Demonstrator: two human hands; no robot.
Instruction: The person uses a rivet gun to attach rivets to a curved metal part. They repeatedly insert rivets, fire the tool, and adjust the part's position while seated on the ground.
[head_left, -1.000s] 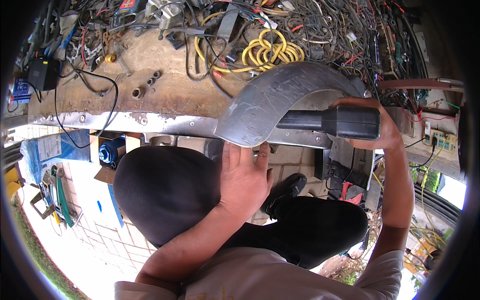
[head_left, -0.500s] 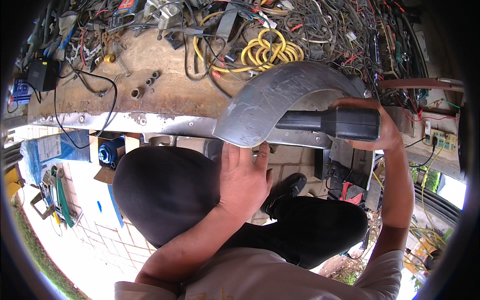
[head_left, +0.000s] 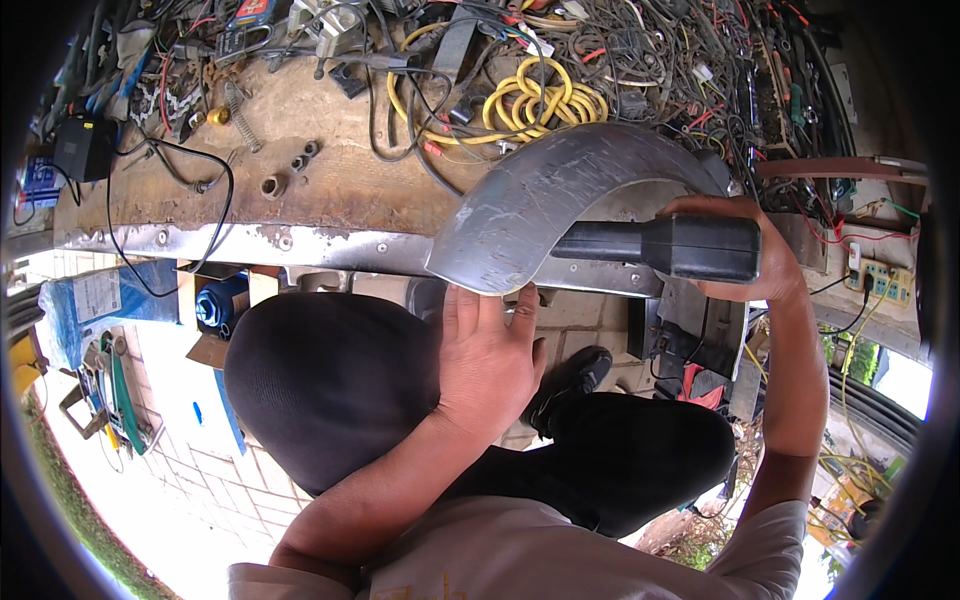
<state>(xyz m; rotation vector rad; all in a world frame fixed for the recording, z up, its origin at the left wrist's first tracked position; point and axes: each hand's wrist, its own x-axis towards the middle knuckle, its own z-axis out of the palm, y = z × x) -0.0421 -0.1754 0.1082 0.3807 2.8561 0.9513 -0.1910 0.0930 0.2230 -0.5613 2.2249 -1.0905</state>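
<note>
A curved grey mudguard [head_left: 530,200] with a scratched, scuffed surface arches over the front edge of the workbench. Its lower left end meets the fingers of my left hand [head_left: 490,360]. Those fingertips go under the rim and are hidden; the hand supports the piece there. On the right, my right hand [head_left: 775,255] is wrapped round a black power tool [head_left: 700,247], most of its fingers out of sight behind the body. The tool's narrower part points left and passes behind the mudguard, so its working end cannot be seen.
The wooden workbench [head_left: 350,190] has a metal front edge. Tangled cables and a coiled yellow cord [head_left: 540,100] lie behind the mudguard. Small metal sockets [head_left: 273,186] and a black adapter [head_left: 86,147] sit at left. A power strip [head_left: 885,282] is at right. My knees are below the bench.
</note>
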